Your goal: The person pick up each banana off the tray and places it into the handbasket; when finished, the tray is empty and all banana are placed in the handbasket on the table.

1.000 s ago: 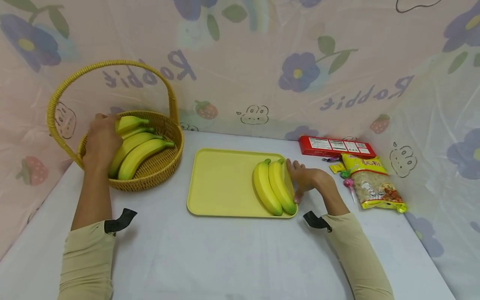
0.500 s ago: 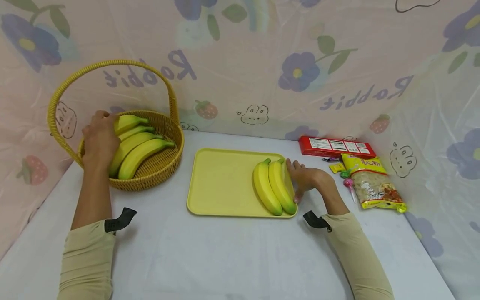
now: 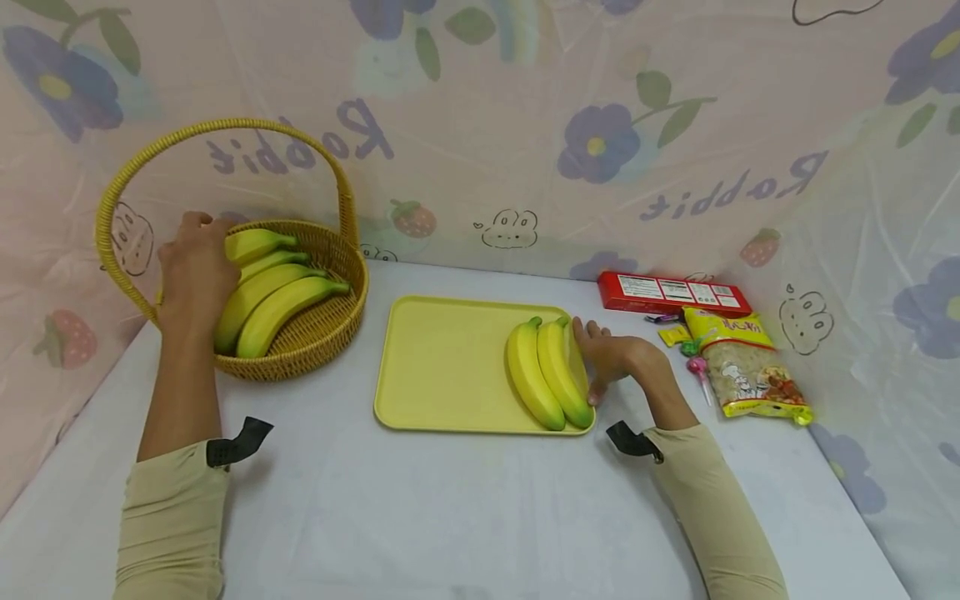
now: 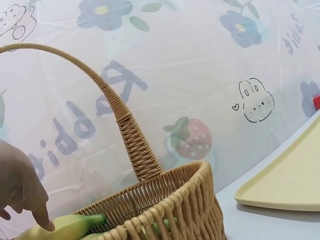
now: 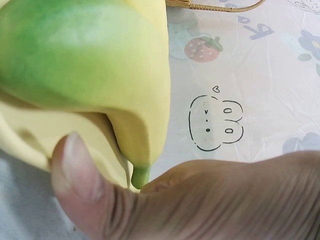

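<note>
My left hand (image 3: pixel 197 275) is over the left side of a wicker basket (image 3: pixel 330 335) with a tall handle. Several yellow-green bananas (image 3: pixel 281 315) lie side by side in it. In the left wrist view, one fingertip (image 4: pixel 46 222) touches the rearmost banana (image 4: pixel 70 226), while other fingers hang clear of it; part of the hand is out of frame. Two bananas (image 3: pixel 534 379) lie along the right end of a yellow tray (image 3: pixel 442 367). Against that end rests my right hand (image 3: pixel 613 354), fingers extended. Its thumb (image 5: pixel 80 175) lies by the tray rim in the right wrist view.
Right of the tray are a red box (image 3: pixel 675 293), a yellow-ended food packet (image 3: pixel 750 367), a pink lollipop (image 3: pixel 699 367) and small wrapped sweets (image 3: pixel 675 335). A printed curtain (image 3: pixel 465 167) stands behind the white-covered table (image 3: pixel 420 517).
My left hand has shifted slightly left and up over the basket, showing more of the rearmost banana. The right hand, the tray and its two bananas have stayed still.
</note>
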The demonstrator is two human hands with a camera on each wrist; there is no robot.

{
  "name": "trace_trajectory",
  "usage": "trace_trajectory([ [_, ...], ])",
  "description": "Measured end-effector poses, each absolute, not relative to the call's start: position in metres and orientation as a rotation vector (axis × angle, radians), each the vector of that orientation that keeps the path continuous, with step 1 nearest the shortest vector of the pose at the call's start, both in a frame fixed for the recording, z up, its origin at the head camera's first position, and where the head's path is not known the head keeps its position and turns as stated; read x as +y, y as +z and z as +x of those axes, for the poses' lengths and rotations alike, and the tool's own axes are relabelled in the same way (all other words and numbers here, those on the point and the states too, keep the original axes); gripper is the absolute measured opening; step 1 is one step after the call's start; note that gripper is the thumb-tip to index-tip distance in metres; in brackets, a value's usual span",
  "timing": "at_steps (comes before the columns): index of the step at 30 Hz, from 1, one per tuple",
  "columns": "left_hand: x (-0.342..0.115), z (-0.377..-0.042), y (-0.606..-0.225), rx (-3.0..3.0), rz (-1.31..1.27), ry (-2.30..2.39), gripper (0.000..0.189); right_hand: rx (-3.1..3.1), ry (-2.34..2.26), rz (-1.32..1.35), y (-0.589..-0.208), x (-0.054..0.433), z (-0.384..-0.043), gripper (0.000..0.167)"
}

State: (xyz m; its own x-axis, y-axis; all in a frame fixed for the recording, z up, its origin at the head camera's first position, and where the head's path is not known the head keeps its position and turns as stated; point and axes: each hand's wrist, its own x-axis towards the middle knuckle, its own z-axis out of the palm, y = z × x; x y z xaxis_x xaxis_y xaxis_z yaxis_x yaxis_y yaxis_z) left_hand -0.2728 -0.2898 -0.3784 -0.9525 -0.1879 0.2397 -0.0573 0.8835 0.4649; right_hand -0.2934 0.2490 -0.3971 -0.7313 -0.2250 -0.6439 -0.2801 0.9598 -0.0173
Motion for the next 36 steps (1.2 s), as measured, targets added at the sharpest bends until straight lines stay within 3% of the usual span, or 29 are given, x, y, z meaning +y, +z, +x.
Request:
trace_trajectory([
  [22, -0.234, -0.271, -0.351, -2.643, -0.024, -0.860, 0.039, 2.416, 0.106, -0.363, -0.397, 0.249, -0.295, 0.138],
  [36, -0.190, -0.265, -0.337, -2.585, -0.228, -0.987, 0.039, 2.419, 0.109, -0.365, -0.398, 0.250, -0.295, 0.138],
])
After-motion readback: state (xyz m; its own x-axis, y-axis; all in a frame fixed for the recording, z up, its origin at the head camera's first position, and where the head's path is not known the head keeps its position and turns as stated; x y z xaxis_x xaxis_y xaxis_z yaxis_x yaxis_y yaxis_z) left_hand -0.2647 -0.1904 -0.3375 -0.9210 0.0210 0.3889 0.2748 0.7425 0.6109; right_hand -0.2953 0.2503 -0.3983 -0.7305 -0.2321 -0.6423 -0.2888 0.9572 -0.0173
